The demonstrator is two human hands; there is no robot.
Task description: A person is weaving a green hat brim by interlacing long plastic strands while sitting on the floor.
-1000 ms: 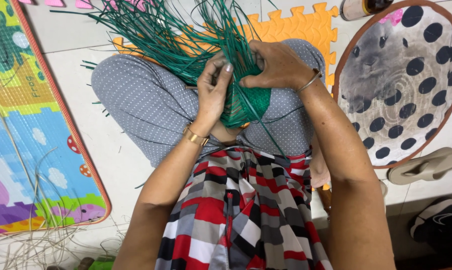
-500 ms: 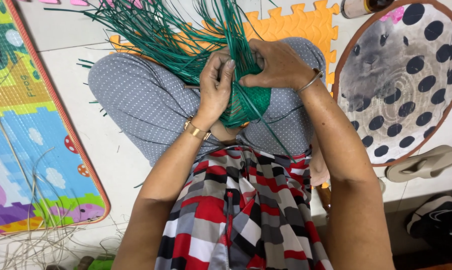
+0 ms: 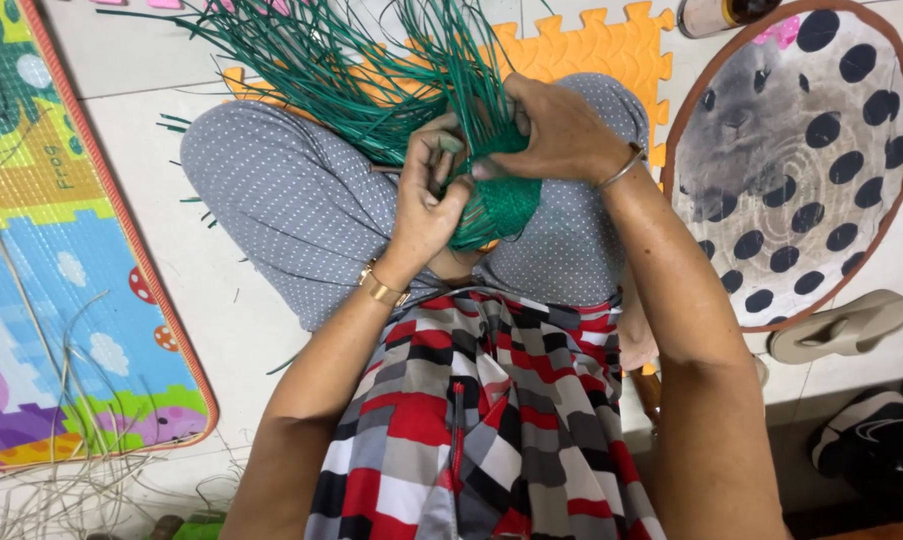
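While both hands meet in the upper middle of the frame, the left hand [image 3: 426,205] pinches green strands [image 3: 371,70], and the right hand [image 3: 561,130] grips the green woven piece [image 3: 501,205]. It looks like weaving; next, a strand likely needs tucking.
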